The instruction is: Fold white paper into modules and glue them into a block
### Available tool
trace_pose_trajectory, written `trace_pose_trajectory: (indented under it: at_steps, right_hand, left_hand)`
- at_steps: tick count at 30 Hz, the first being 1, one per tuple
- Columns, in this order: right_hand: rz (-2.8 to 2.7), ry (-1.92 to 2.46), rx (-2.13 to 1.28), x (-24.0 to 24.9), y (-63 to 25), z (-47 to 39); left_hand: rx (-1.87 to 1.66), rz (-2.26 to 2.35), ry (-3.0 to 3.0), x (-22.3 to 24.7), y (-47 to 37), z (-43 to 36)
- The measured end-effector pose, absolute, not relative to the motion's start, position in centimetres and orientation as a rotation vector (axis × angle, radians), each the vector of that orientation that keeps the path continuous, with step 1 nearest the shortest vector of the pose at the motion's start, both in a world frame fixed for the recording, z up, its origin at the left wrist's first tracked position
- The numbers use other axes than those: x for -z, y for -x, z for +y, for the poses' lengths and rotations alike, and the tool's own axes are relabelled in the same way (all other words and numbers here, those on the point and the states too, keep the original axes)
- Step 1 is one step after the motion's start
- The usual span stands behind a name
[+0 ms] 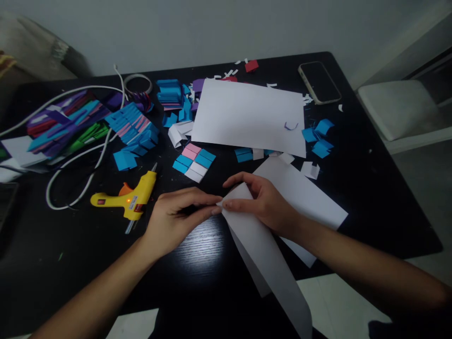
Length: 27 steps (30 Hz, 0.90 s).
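Observation:
A long white paper, folded or curled over, hangs from my hands toward the table's front edge. My left hand pinches the paper's pointed corner between thumb and fingertips. Close beside it, my right hand grips the same paper near that corner, thumb on top and fingers behind. Under my right forearm lies another white sheet. A yellow glue gun with a lit orange light rests left of my left hand. Beyond my hands sits a woven square of blue, pink and white folded paper.
A large white sheet lies at the back, with blue folded pieces to its right. A phone is at the back right. Folded strips, a white cable and a tape roll occupy the left of the black table.

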State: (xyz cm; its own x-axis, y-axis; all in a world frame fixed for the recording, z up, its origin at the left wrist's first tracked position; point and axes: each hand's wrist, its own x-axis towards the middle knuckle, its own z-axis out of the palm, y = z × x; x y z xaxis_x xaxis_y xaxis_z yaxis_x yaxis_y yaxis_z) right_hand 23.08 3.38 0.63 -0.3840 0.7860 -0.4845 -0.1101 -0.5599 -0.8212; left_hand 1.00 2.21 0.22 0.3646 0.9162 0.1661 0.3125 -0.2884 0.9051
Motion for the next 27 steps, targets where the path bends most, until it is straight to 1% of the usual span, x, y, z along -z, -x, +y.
trace_pose_trajectory:
  at_steps: [7,16,21,27]
  right_hand:
    - [-0.97,1.243,-1.966,-0.4,-23.1,3.6]
    - [-0.995,1.233,-1.981,-0.6,-22.5,3.0]
    - [-0.943,1.215,-2.003,-0.5,-22.9,3.8]
    - [-0.813,1.216,-1.912,0.1,-23.9,5.5]
  left_hand:
    - [-0.894,1.108,-1.845,-1.0,-0.3,3.0]
    - [-0.697,1.094,-1.704,-0.4,-1.6,2.0]
    - [-0.723,1.11,-1.615,-0.7,-1.3,2.4]
    - [-0.812,1.165,-1.575,-0.8,-0.4,3.2]
